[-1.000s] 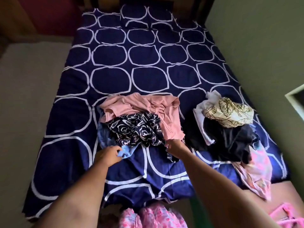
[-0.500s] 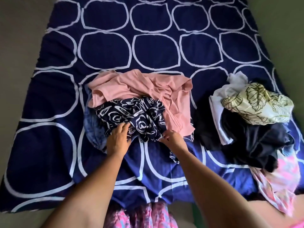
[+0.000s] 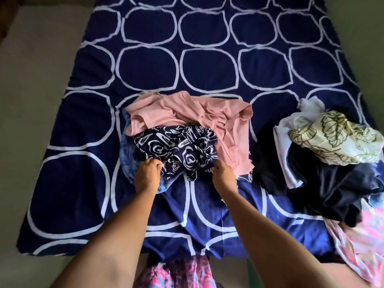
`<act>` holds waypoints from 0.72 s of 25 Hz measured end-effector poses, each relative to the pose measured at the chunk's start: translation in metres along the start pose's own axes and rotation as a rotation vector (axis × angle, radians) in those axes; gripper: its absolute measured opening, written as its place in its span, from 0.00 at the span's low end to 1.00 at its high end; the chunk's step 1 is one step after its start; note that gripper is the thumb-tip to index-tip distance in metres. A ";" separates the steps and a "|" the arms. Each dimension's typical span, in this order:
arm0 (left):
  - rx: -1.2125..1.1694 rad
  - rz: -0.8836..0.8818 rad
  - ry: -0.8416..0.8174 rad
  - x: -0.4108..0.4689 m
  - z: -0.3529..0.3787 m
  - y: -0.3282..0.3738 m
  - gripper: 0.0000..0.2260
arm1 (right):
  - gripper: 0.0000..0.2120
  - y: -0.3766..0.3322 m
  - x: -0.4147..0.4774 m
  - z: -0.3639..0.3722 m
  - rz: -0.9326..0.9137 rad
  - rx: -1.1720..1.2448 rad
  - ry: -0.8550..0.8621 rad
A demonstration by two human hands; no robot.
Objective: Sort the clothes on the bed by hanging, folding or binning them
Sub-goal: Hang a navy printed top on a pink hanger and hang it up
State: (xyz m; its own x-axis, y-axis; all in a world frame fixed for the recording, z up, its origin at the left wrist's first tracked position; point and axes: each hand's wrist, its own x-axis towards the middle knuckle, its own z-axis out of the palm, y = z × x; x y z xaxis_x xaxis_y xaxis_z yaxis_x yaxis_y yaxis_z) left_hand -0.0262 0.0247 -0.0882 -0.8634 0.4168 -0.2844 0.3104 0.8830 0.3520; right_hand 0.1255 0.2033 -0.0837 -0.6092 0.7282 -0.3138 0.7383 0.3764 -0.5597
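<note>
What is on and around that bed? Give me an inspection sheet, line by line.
Surface: bed, navy cover with white rings.
Job's things: navy print garment on a pink top and a blue garment; second pile at right, leaf-print cloth atop white cloth, dark garment, pink patterned garment.
Clutter: nothing seen.
Hands: left hand and right hand each grip the navy print garment's near edge.
Cables: nothing seen.
Surroundings: pale floor left, green wall right.

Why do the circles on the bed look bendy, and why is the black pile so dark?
Head view: the wide-angle lens bends the circles on the bed cover near the edges; same view, dim light swallows the folds of the black clothes, while the pink top stays clear.
</note>
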 end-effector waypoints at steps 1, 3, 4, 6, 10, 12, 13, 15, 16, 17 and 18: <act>0.013 0.013 0.035 -0.002 -0.011 0.003 0.08 | 0.06 -0.004 -0.002 -0.016 -0.001 0.034 0.014; 0.026 0.046 0.132 -0.005 -0.037 0.010 0.07 | 0.06 -0.018 -0.004 -0.051 -0.018 0.077 0.060; 0.026 0.053 0.176 -0.006 -0.052 0.015 0.07 | 0.06 -0.029 -0.005 -0.069 -0.027 0.082 0.081; 0.039 0.052 0.253 -0.006 -0.088 0.025 0.07 | 0.06 -0.053 -0.006 -0.104 -0.053 0.098 0.111; 0.004 0.094 0.424 -0.002 -0.162 0.044 0.08 | 0.05 -0.109 -0.014 -0.175 -0.073 0.095 0.203; -0.053 0.128 0.527 -0.005 -0.203 0.054 0.09 | 0.04 -0.138 -0.026 -0.216 -0.088 0.128 0.279; -0.080 0.146 0.585 -0.008 -0.226 0.059 0.09 | 0.04 -0.152 -0.032 -0.237 -0.109 0.144 0.326; -0.122 0.192 0.676 -0.012 -0.271 0.070 0.09 | 0.06 -0.178 -0.045 -0.276 -0.173 0.160 0.430; -0.134 0.216 0.708 -0.019 -0.290 0.075 0.09 | 0.08 -0.189 -0.056 -0.293 -0.204 0.170 0.475; -0.131 0.231 0.734 -0.029 -0.311 0.081 0.09 | 0.09 -0.201 -0.067 -0.309 -0.239 0.182 0.516; -0.140 0.247 0.752 -0.025 -0.324 0.086 0.09 | 0.10 -0.211 -0.066 -0.321 -0.250 0.186 0.541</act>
State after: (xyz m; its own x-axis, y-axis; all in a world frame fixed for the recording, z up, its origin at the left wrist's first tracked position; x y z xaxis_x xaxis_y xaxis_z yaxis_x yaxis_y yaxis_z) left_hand -0.1065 0.0202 0.2378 -0.8287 0.2955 0.4753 0.5174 0.7284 0.4491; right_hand 0.1029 0.2592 0.3018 -0.4882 0.8365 0.2491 0.5001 0.5020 -0.7057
